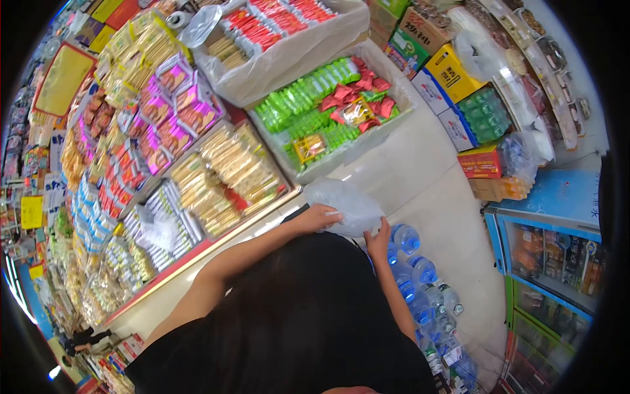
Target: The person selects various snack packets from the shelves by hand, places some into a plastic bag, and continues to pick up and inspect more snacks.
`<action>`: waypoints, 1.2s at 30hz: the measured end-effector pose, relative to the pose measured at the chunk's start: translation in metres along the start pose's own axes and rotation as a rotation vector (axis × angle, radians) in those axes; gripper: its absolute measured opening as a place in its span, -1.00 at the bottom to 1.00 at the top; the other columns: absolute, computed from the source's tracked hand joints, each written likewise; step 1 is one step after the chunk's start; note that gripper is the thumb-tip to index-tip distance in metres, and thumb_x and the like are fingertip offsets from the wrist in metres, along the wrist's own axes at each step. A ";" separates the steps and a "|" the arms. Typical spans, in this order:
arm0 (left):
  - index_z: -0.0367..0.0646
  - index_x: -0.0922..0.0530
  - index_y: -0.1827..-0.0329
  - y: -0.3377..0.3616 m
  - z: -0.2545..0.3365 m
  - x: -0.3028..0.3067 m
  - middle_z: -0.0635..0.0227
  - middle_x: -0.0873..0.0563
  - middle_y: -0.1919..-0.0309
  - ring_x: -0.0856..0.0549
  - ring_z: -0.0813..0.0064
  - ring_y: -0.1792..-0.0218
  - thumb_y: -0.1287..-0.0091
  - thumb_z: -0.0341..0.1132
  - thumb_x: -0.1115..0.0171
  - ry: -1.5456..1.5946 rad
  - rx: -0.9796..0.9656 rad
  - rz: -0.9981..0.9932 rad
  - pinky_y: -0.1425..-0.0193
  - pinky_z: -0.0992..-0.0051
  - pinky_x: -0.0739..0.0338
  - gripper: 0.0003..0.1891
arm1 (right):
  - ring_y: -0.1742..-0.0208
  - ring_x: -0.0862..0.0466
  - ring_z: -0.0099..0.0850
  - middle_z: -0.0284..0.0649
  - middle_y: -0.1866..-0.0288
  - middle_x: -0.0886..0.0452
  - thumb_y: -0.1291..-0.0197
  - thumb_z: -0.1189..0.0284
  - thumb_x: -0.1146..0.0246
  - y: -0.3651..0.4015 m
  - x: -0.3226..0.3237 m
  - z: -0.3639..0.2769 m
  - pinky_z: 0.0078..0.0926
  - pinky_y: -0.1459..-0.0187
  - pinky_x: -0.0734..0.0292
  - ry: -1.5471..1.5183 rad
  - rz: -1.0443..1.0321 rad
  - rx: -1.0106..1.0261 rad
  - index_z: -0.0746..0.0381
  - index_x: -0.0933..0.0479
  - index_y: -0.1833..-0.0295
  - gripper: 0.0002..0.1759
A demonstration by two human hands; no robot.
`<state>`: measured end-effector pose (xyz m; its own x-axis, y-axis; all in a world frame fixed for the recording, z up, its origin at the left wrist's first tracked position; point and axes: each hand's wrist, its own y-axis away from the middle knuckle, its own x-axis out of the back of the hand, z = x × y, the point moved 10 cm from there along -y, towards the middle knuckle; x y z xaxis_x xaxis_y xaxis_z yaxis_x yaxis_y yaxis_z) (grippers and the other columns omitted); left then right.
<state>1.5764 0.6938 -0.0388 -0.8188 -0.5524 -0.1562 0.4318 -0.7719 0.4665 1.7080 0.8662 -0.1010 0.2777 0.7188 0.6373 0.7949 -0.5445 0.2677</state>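
Note:
A translucent white plastic bag is stretched between my two hands in front of my black shirt. My left hand has its fingers closed on the bag's left edge. On the other side, my right hand pinches the lower right edge of the same bag. Just beyond the bag stands a lined bin of green and red wrapped snacks, with two yellow packets among them. Whether anything is inside the bag I cannot make out.
A sloping display of packaged snacks runs along the left. Large blue-tinted water bottles stand on the tiled floor at my right. Drink crates and a blue-framed fridge line the right side.

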 end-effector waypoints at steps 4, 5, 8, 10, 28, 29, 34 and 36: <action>-0.20 -0.61 0.35 -0.040 0.031 -0.009 0.54 -0.45 0.64 -0.37 0.73 0.60 -0.30 -0.08 -0.17 -0.011 0.025 -0.119 0.54 0.64 -0.25 -0.68 | -0.35 -0.15 0.04 0.15 -0.31 -0.13 0.10 0.49 -0.34 -0.018 0.030 0.012 -0.19 -0.35 -0.07 -0.108 0.001 -0.210 0.36 -0.08 -0.32 -0.15; -0.20 -0.60 0.37 -0.046 0.038 -0.015 0.54 -0.45 0.64 -0.37 0.73 0.59 -0.30 -0.07 -0.15 -0.020 0.021 -0.189 0.54 0.63 -0.26 -0.66 | -0.34 -0.17 0.02 0.14 -0.31 -0.14 0.11 0.51 -0.34 -0.021 0.049 0.006 -0.20 -0.34 -0.09 -0.048 0.120 -0.146 0.37 -0.08 -0.32 -0.15; -0.20 -0.61 0.33 -0.057 0.046 -0.032 0.55 -0.44 0.62 -0.36 0.75 0.55 -0.32 -0.07 -0.14 -0.069 0.112 -0.365 0.48 0.65 -0.24 -0.66 | -0.32 -0.19 0.02 0.10 -0.31 -0.16 0.14 0.53 -0.34 -0.022 0.086 -0.037 -0.20 -0.32 -0.12 0.108 0.313 -0.050 0.34 -0.13 -0.30 -0.17; -0.19 -0.56 0.45 -0.069 0.046 -0.041 0.54 -0.44 0.65 -0.36 0.72 0.59 -0.31 -0.03 -0.14 -0.056 0.075 -0.413 0.53 0.62 -0.25 -0.63 | -0.31 -0.19 0.03 0.08 -0.31 -0.17 0.16 0.55 -0.34 -0.026 0.098 -0.055 -0.19 -0.31 -0.13 0.217 0.366 -0.022 0.31 -0.17 -0.28 -0.19; -0.23 -0.51 -0.05 -0.112 0.106 0.151 0.22 -0.64 0.14 -0.60 0.44 0.10 -0.25 -0.20 -0.21 -0.239 -0.196 0.614 -0.01 0.43 -0.48 -0.62 | 0.17 -0.53 0.16 0.25 0.23 -0.54 -0.02 0.45 0.05 -0.114 0.148 0.137 -0.03 0.09 -0.41 0.281 0.124 -0.073 0.44 -0.46 0.15 -0.66; -0.24 -0.53 -0.02 -0.101 0.106 0.169 0.17 -0.66 0.15 -0.62 0.39 0.10 -0.22 -0.23 -0.23 -0.357 -0.163 0.747 -0.01 0.42 -0.48 -0.64 | 0.17 -0.53 0.17 0.25 0.24 -0.54 -0.03 0.45 0.04 -0.124 0.163 0.165 -0.02 0.09 -0.40 0.328 0.148 -0.094 0.44 -0.46 0.16 -0.67; -0.24 -0.57 0.06 -0.097 0.065 0.192 0.01 -0.64 0.15 -0.60 0.07 0.07 0.00 -0.17 -0.31 -0.882 0.104 0.684 -0.05 0.26 -0.47 -0.54 | 0.19 -0.53 0.17 0.24 0.28 -0.54 -0.04 0.45 0.02 -0.163 0.221 0.169 -0.01 0.11 -0.40 0.419 0.109 -0.118 0.44 -0.45 0.22 -0.72; -0.23 -0.58 0.08 -0.102 0.038 0.189 -0.01 -0.64 0.15 -0.60 0.03 0.08 0.05 -0.13 -0.33 -0.900 0.261 0.549 -0.05 0.23 -0.46 -0.52 | 0.22 -0.54 0.15 0.21 0.32 -0.54 -0.05 0.46 0.00 -0.179 0.231 0.170 -0.04 0.14 -0.40 0.408 0.046 -0.052 0.44 -0.44 0.26 -0.75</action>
<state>1.3628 0.6799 -0.0827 -0.5616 -0.2862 0.7763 0.8169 -0.3409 0.4653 1.7216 1.2026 -0.1244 0.0680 0.4686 0.8808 0.7556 -0.6007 0.2612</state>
